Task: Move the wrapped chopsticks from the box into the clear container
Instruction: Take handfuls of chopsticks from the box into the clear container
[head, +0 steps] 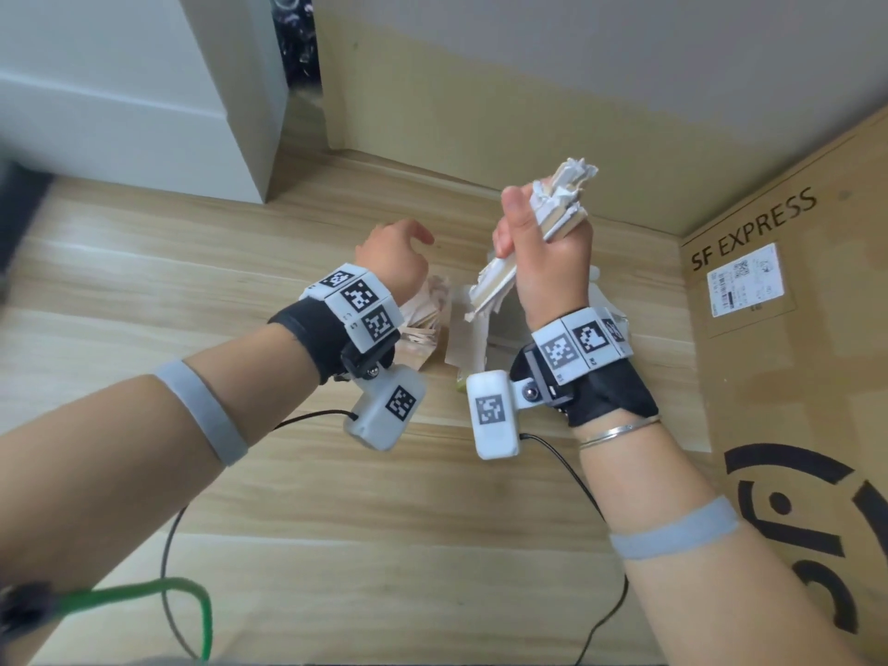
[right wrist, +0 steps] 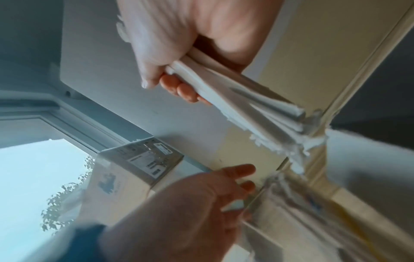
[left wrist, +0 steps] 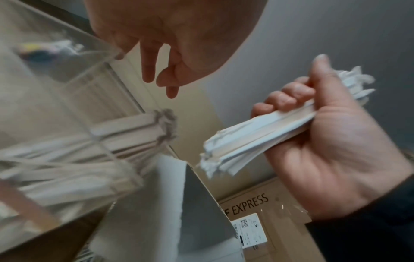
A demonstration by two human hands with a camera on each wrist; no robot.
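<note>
Head view: right hand (head: 543, 262) clenches a bundle of white paper-wrapped chopsticks (head: 562, 204) above the clear plastic container (left wrist: 67, 109), which holds more; left hand (head: 391, 254), fingers loosely spread, touches the container's rim. Brown SF EXPRESS cardboard box (head: 788, 377) stands at right on the wooden floor (head: 192, 281).

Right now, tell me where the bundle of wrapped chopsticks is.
The bundle of wrapped chopsticks is gripped in the right hand, raised right of centre in the head view, above the clear container that the left hand hovers over.

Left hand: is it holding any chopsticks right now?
No. The left hand hangs open with nothing in its fingers; the bundle of wrapped chopsticks sits in the right hand.
</note>
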